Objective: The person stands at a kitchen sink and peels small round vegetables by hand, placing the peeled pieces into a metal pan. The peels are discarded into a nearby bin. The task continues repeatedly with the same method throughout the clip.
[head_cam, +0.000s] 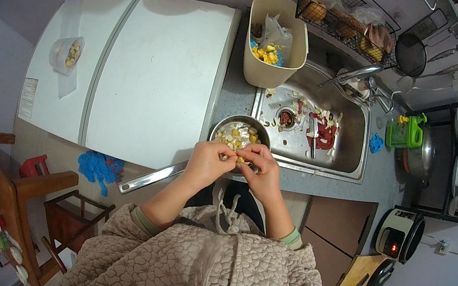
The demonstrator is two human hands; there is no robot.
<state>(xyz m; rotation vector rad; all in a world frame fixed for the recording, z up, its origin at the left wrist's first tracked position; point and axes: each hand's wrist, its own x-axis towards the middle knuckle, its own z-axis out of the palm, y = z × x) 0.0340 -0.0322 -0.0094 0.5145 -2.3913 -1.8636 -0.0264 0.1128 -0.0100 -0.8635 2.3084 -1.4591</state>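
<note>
My left hand [208,163] and my right hand [261,171] meet fingertip to fingertip over the near rim of a steel saucepan [216,128]. Pinched between them is a small pale food piece, mostly covered by the fingers. Several yellow and whitish food pieces [236,133] lie in the pan, whose near side is hidden by my hands. Its long metal handle [152,179] points to the lower left, beyond the counter edge.
Right of the pan, a steel sink [350,163] holds peelings, a red cloth-like item [325,136] and a knife [313,134]. A beige bin [263,74] with yellow scraps stands behind. A white refrigerator [162,82] lies left; a faucet [354,75] overhangs the sink.
</note>
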